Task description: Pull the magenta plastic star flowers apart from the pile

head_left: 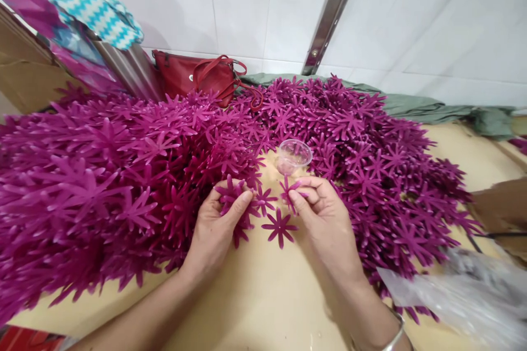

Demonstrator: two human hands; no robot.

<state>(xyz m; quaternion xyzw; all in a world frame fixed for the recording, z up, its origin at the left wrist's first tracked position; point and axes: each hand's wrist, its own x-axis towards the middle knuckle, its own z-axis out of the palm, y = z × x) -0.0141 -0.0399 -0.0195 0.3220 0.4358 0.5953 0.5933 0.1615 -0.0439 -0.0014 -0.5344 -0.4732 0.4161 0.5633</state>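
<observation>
My left hand (pixel 220 219) pinches a magenta petal piece (pixel 230 192) between thumb and fingers, near the edge of the left heap. Opposite it, my right hand (pixel 323 216) grips another magenta petal piece (pixel 286 193), its narrow petals showing past the fingertips. Between the hands, a loose star-shaped petal piece (pixel 280 228) lies flat on the tan table (pixel 255 296), with one more beside the left fingertips. Just beyond the right fingers stands a small clear plastic cup (pixel 295 156); its contents are too unclear to make out.
Large heaps of magenta petal pieces (pixel 102 175) spread to the left and right. A red handbag (pixel 177 74) rests against the white tiled wall. At the right lies a clear plastic bag (pixel 465 296). Green cloth (pixel 415 104) runs along the back, below a metal bracket (pixel 333 16).
</observation>
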